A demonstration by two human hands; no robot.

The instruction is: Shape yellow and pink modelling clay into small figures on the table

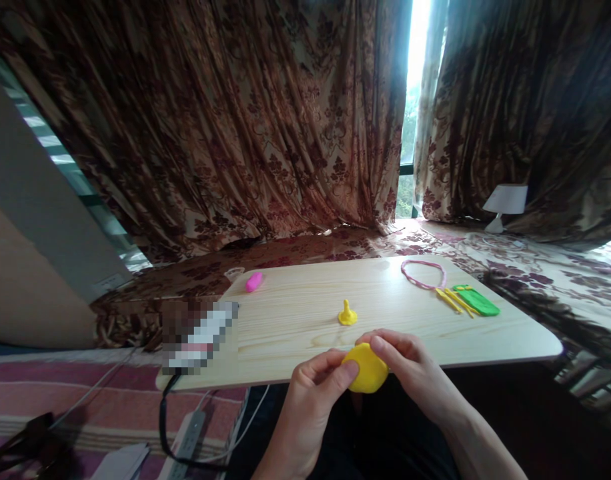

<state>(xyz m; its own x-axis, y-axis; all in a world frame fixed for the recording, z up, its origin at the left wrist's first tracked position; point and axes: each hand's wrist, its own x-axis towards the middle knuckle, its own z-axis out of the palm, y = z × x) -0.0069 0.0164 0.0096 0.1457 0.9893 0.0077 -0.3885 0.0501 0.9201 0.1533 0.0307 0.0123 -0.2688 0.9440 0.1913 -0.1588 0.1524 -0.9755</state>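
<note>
Between my two hands, just off the table's near edge, is a flat round disc of yellow modelling clay (369, 371). My left hand (321, 381) pinches its left side, thumb on the front face. At the upper right rim, my right hand (404, 355) grips it between thumb and fingers. Beyond them on the table stands a small yellow clay piece (347, 313) with a wide base and an upright stem. The fingers behind the disc are partly hidden.
On the wooden table (295, 320) lie a pink clay lump (254, 282), a pink braided loop (424, 274), yellow modelling tools (450, 301) and a green flat piece (478, 301). A blurred-out object (200, 337) rests at the left edge, beside a black cable (163, 420).
</note>
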